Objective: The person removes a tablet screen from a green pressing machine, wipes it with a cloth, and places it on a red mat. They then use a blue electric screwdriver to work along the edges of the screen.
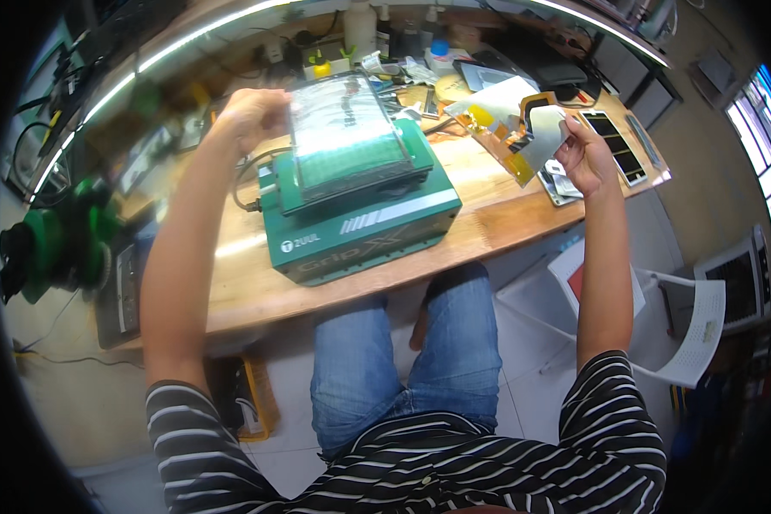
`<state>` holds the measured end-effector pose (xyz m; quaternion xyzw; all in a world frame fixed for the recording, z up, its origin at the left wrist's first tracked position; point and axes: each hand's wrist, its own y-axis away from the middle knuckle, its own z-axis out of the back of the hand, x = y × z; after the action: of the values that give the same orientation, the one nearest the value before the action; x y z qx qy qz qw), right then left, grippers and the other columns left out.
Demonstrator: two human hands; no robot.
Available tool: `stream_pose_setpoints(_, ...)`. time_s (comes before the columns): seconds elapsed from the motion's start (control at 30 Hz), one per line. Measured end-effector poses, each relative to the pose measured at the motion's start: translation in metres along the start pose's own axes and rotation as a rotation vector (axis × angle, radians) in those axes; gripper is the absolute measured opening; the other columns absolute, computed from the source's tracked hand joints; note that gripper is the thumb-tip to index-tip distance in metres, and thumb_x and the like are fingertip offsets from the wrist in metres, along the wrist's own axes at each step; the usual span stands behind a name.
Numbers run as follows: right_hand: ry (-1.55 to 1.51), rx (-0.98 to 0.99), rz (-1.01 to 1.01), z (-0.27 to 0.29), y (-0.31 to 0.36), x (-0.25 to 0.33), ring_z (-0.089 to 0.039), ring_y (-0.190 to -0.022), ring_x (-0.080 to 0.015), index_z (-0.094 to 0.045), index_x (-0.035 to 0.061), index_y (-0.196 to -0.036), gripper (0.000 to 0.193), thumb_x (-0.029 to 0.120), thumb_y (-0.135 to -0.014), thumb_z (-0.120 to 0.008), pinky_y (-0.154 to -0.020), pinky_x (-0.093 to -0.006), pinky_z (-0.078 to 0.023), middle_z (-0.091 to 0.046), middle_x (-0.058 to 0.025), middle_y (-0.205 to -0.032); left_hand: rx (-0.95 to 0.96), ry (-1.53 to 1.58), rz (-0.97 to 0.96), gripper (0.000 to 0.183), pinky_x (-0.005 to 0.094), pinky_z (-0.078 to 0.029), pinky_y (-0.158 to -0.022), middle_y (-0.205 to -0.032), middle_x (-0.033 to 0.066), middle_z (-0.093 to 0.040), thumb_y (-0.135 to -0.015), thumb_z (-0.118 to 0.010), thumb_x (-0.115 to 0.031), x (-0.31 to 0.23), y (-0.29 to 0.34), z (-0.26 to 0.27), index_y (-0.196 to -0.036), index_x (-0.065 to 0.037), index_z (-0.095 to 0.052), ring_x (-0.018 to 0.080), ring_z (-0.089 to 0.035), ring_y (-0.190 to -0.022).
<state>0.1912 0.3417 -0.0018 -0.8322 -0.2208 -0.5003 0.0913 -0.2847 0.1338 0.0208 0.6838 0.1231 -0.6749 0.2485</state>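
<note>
Wooden bench (493,210) with stuff crammed along the back

So there's a chunky green machine (360,236) near the front edge, probably for easy reach while sitting. A flat, shiny panel (347,128) is right over its top; can't tell if it's resting or slightly lifted. Left hand (253,118) is at the panel's left edge, fingers curled, but it's too blurry to say whether it's really gripping. Right hand (587,158) has a grey sheet with ribbon cables (546,141) pinched at the edge, fingers closed on it, held above the bench, I'd guess so nothing thin gets bent. Yellow bottle (319,68) sits behind, likely out of the way.
</note>
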Motion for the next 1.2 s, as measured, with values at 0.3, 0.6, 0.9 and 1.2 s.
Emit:
stream_pose_setpoints(0.3,-0.123,-0.271,0.171,0.042,0.114,-0.078,-0.067,-0.097,-0.0224,-0.058,-0.0022,-0.118,0.024,0.009,-0.097,-0.056,-0.087,-0.0391,-0.059,-0.067,-0.0123,-0.110,0.063,-0.015,-0.002,0.016,0.0289,-0.051,-0.069,-0.085,0.0029,-0.067,-0.093,-0.069,-0.019,0.003,-0.003,0.009,-0.101,-0.006,-0.067,0.0112,-0.061,-0.076)
stream_pose_setpoints(0.6,-0.353,-0.269,0.224,-0.009,0.139,-0.136,-0.064,-0.107,-0.0253,-0.049,-0.0024,-0.124,0.029,0.003,-0.097,-0.057,-0.097,-0.0412,-0.055,-0.061,-0.0127,-0.115,0.078,-0.109,0.037,0.017,0.0253,-0.046,-0.063,-0.078,-0.0009,-0.067,-0.093,-0.070,-0.028,-0.001,0.019,0.004,-0.094,-0.011,-0.067,0.0082,-0.058,-0.069)
stream_pose_setpoints(0.9,0.008,-0.348,0.116,-0.028,0.159,-0.133,-0.070,-0.090,-0.0218,-0.056,-0.0024,-0.118,0.028,0.013,-0.096,-0.064,-0.077,-0.0337,-0.059,-0.067,-0.0128,-0.102,0.045,-0.141,0.046,0.016,0.0313,-0.043,-0.070,-0.079,0.0006,-0.066,-0.091,-0.070,-0.027,-0.002,0.026,-0.004,-0.094,-0.011,-0.068,0.0120,-0.059,-0.076)
stream_pose_setpoints(1.2,0.722,-0.273,-0.023,-0.032,0.166,-0.109,-0.059,-0.052,-0.0097,-0.069,-0.0028,-0.097,0.027,0.024,-0.097,-0.065,-0.048,-0.0204,-0.045,-0.068,-0.0080,-0.073,0.042,-0.138,0.038,0.015,0.0281,-0.042,-0.064,-0.078,-0.0027,-0.062,-0.091,-0.072,-0.027,0.002,0.020,-0.003,-0.091,-0.013,-0.067,0.0084,-0.055,-0.072)
